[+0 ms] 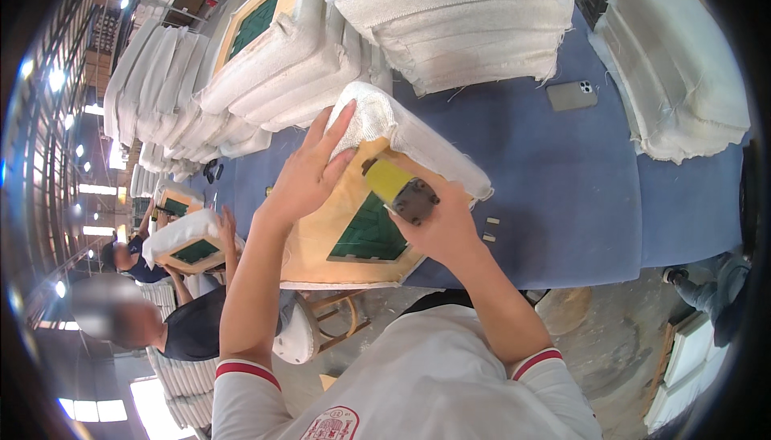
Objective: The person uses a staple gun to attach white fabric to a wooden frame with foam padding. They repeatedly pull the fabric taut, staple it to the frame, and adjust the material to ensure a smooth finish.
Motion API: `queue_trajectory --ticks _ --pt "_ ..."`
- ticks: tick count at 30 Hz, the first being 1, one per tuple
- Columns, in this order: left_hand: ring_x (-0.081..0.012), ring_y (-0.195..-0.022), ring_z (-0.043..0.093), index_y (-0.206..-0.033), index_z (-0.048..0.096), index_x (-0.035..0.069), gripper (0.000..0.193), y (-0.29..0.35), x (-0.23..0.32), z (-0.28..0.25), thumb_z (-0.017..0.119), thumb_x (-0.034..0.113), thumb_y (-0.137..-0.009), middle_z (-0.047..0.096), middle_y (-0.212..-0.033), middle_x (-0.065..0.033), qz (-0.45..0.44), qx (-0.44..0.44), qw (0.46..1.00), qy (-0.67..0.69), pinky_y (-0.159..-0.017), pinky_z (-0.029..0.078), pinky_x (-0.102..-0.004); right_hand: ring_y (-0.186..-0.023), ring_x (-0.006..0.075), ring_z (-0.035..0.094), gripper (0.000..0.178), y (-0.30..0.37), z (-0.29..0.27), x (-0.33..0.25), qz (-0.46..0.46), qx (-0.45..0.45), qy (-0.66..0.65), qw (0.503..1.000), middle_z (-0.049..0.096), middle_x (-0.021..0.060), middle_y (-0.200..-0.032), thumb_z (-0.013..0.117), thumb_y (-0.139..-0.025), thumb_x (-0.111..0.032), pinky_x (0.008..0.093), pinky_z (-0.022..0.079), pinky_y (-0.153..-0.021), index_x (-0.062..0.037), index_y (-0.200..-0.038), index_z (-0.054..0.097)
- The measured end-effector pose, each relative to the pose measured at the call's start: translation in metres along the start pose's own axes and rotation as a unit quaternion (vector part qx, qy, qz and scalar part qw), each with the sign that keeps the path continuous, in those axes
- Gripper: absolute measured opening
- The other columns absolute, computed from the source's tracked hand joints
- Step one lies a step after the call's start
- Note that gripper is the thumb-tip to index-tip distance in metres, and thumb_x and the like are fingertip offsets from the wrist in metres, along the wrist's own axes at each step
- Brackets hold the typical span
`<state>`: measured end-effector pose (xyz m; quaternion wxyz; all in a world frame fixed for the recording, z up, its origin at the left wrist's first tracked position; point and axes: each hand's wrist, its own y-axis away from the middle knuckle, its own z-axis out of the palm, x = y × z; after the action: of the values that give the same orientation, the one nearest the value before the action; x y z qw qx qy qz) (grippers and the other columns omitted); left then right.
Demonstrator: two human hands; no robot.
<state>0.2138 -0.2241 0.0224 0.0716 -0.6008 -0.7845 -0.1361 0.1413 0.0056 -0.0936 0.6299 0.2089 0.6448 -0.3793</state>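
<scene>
My right hand (444,227) is wrapped round a yellow and black staple gun (389,180), its nose end over the far corner of a seat panel. The seat panel (309,247) lies underside up before me, a tan wooden board with a dark green webbed opening (368,231). White fabric (438,144) covers its far right side and is bunched at the far corner. On that bunched fabric rests my left hand (299,179), its fingers spread and stretched out. The gun's tip is hard to make out against the wood.
Stacked white padded pieces (458,22) stand at the far side of the blue table (590,207), with more at left and a pile (671,63) at right. A phone (573,95) and two small strips (491,229) lie there. Co-workers handle another seat panel (195,250) at left.
</scene>
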Motion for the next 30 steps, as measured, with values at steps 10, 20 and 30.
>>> queue_trajectory --ticks 10,20,30 --pt "-0.0572 -0.162 0.044 -0.186 0.027 0.031 0.092 0.0 -0.002 0.0 0.065 0.006 -0.107 0.033 -0.184 -0.0323 0.014 -0.004 1.0 0.008 -0.131 0.043 -0.0536 -0.103 0.027 0.082 0.07 -0.02 0.008 -0.004 -0.086 0.035 -0.001 0.996 0.084 0.0191 -0.119 0.086 -0.084 0.0 0.0354 0.061 -0.097 -0.0029 -0.152 0.072" --pt "-0.0518 -0.162 0.048 -0.187 0.021 0.029 0.112 0.001 -0.009 -0.005 0.079 0.008 -0.094 0.032 -0.186 -0.0262 0.032 -0.002 0.999 0.031 -0.13 0.047 -0.0543 -0.109 0.0447 0.079 0.077 -0.013 0.026 -0.002 -0.129 0.008 0.0 0.992 0.081 0.0225 -0.124 0.088 -0.077 0.001 0.041 0.062 -0.096 -0.0064 -0.151 0.07" --pt "-0.0401 -0.177 0.025 -0.187 0.023 0.013 0.072 0.021 -0.061 -0.007 0.04 0.048 -0.127 0.027 -0.191 -0.0223 0.008 -0.038 0.982 0.184 -0.143 0.021 -0.0478 -0.107 0.0344 0.081 0.072 0.01 0.053 0.017 -0.07 0.013 0.016 0.997 0.083 0.0199 -0.122 0.087 -0.082 0.002 0.0385 0.062 -0.097 -0.0056 -0.152 0.072"
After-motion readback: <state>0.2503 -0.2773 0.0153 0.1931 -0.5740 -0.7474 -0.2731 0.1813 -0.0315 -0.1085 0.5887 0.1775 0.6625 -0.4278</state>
